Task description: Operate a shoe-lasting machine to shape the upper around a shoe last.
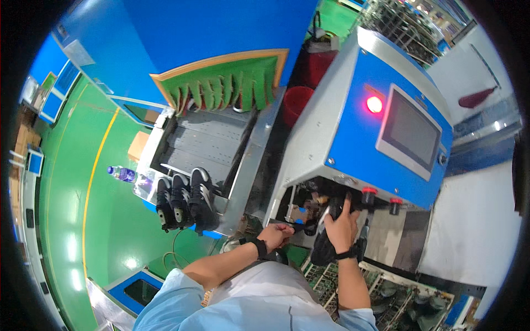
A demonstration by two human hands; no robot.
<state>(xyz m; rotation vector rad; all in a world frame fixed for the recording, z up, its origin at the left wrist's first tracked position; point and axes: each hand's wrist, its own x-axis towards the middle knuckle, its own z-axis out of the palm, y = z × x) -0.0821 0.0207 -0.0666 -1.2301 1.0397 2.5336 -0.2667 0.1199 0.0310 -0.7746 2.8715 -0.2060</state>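
My right hand (341,230) grips a black shoe (323,249) at the opening under the blue and white machine (345,138). Its index finger stretches up along the shoe, whose upper end goes into the dark recess. Just left of the shoe, my left hand (276,236) has its fingers curled together beside the machine's lower edge. Something dark shows at those fingertips, but I cannot make out what they hold. Both wrists wear black bands.
Several black and white shoes (186,199) stand at the near end of a grey conveyor (204,144), below a green strip curtain (226,88). A red light (374,104) glows beside the machine's screen (409,132). Red knobs (369,191) project underneath. A purple-labelled bottle (121,174) is left of the conveyor.
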